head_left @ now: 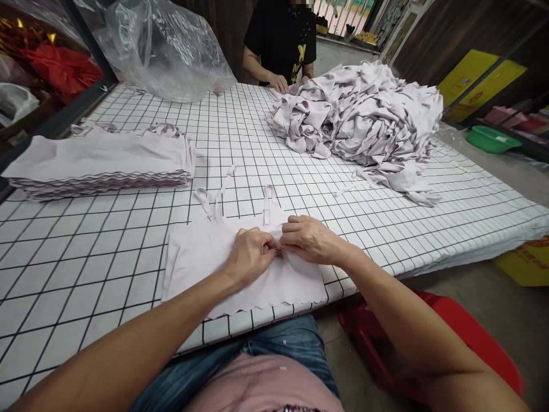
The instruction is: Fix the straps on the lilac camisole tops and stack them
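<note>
A pale lilac strappy top [257, 286] lies flat on the checked table in front of me, its scalloped hem toward my body. Two thin shoulder straps [266, 205] stretch away from its far edge. My left hand [253, 254] is closed with its fingers pinching the fabric near the middle of the upper edge. Close beside it, my right hand [306, 237] grips the same cloth, knuckles up. The fingertips of both hands nearly meet, and the small bit of cloth between them is mostly hidden.
A flat stack of matching garments [103, 160] stands at the left. A large loose heap [373, 114] covers the far right, where another person [281, 43] handles cloth. Clear plastic sheeting [163, 51] sits at the back left. A red stool [463, 337] is beside me, below the table [240, 143].
</note>
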Available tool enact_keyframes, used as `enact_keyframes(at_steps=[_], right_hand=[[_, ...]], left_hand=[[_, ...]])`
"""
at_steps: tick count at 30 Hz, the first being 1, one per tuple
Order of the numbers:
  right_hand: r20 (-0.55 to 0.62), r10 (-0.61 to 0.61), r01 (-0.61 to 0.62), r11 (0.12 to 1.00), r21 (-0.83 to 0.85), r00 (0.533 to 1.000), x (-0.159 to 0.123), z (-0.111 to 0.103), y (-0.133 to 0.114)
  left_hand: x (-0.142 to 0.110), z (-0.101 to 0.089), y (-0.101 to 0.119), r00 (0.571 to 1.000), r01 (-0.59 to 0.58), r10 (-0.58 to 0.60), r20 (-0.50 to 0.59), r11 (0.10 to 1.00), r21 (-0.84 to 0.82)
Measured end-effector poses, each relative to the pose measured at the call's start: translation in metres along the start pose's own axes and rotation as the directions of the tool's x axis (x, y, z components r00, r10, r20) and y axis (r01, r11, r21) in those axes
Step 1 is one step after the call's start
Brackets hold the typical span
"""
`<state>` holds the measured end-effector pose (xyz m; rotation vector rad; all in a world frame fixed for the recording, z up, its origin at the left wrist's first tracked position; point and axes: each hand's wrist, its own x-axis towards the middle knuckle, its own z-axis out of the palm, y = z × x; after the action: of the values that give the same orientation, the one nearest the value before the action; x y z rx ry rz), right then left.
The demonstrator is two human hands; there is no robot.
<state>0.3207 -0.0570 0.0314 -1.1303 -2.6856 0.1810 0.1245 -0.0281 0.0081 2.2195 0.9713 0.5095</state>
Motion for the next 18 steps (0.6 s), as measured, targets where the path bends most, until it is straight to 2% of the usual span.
enact_keyframes(at_steps=[4,6,10,12,14,16,18], right_hand=[[0.05,0.055,-0.055,0.999,-0.002,0.997,0.0,-0.017,0.006],[0.021,0.101,-0.1,0.995,-0.014,0.995,0.001,-0.027,0.014],[-0.192,0.181,-0.185,0.983,-0.003,0.965,0.017,-0.043,0.036],[-0.32,0.233,-0.211,0.972,0.104,0.918,0.031,-0.046,0.049],[-0.379,0.303,-0.22,0.943,0.248,0.874,0.047,-0.044,0.063],[-0.325,0.391,-0.26,0.888,0.379,0.861,0.062,-0.036,0.076],[-0.191,0.467,-0.341,0.819,0.461,0.864,0.074,-0.023,0.086]], left_hand=[[0.001,0.001,-0.002,0.999,0.037,-0.037,0.004,0.999,0.001],[0.001,0.002,-0.004,1.0,0.027,-0.027,-0.001,1.0,-0.01],[0.0,0.002,-0.006,1.0,-0.012,0.012,0.014,1.0,-0.028],[0.001,0.001,-0.006,0.999,-0.019,0.02,0.028,1.0,-0.01],[0.001,0.0,-0.006,0.999,-0.027,0.027,0.039,1.0,0.006],[0.002,0.0,-0.006,0.998,-0.036,0.035,0.053,0.999,0.021],[0.002,0.0,-0.006,0.997,-0.043,0.04,0.06,0.998,0.047]])
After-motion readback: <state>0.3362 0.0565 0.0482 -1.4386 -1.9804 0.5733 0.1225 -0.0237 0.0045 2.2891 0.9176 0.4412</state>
